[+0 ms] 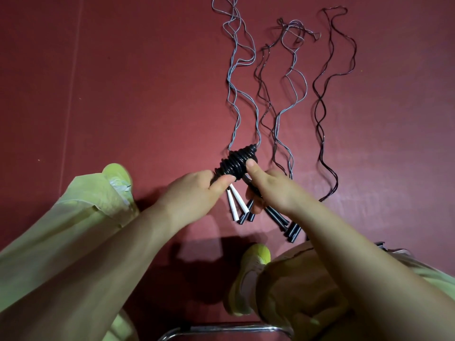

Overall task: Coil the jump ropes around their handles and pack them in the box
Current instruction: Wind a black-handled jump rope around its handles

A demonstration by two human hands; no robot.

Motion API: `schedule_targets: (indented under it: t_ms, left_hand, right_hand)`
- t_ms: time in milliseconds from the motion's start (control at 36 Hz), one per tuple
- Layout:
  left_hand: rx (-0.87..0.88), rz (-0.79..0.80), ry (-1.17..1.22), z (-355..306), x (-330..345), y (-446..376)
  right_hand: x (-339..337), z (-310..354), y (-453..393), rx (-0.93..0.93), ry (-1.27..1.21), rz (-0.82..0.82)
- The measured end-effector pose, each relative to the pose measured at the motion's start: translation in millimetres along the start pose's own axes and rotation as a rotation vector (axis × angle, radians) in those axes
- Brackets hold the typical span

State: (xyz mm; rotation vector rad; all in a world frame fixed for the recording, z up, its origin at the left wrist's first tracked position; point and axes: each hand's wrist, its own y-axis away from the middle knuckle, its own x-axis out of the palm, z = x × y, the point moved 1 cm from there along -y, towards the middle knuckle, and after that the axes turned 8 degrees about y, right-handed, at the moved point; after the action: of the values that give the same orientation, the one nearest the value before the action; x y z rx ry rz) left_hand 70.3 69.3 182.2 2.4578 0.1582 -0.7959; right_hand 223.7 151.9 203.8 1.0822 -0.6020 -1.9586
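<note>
Head view: one black rope bundle [237, 163], wound in tight turns around its handles, sits at the centre of the frame between both hands, held above the red floor [123, 82]. The left hand [194, 193] grips the lower left end of the bundle, its fingers [222, 181] curled around the coil. The right hand [275, 193] pinches the right side, thumb on top and the other fingers underneath. This coil appears complete or nearly so; whether its tail is secured cannot be determined. Below the hands, white handles [235, 203] and black handles [283, 221] lie fanned out on the floor. From them, grey ropes [234, 77] and dark ropes [322, 99] extend loose and wavy toward the upper right of the frame, none coiled. Judgement: the task is at an early stage, with one rope wound and several remaining. No box is visible, so packing is not confirmed as started. A metal chair frame [221, 329] shows at the bottom edge.
</note>
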Motion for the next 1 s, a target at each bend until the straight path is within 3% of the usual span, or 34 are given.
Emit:
schedule_targets:
  t_ms: [111,306,444,528,667,806,1000]
  left_hand:
    - [0.022,-0.009,-0.112,3,3,0]
    - [0.157,-0.086,-0.131,5,3,-1]
    - [0.161,-0.085,-0.118,-2,-2,2]
    - [0.030,0.074,0.077,-3,-6,0]
    - [-0.265,0.488,0.783,-7,-11,0]
    - [-0.137,0.685,0.943,-1,-22,4]
    - [-0.066,0.427,0.749,0,-18,-3]
  right_hand:
    - [3,1,0,0.003,-0.023,-0.001]
    - [4,0,-2,0.054,-0.143,0.008]
    - [4,-2,-5,0.035,-0.207,0.007]
    - [2,-2,-4,-0.003,-0.191,-0.054]
    - [-2,-2,-2,-0.201,-0.218,-0.077]
    - [-4,5,6,-0.508,-0.357,0.116]
    - [-8,0,4,-0.393,-0.181,0.112]
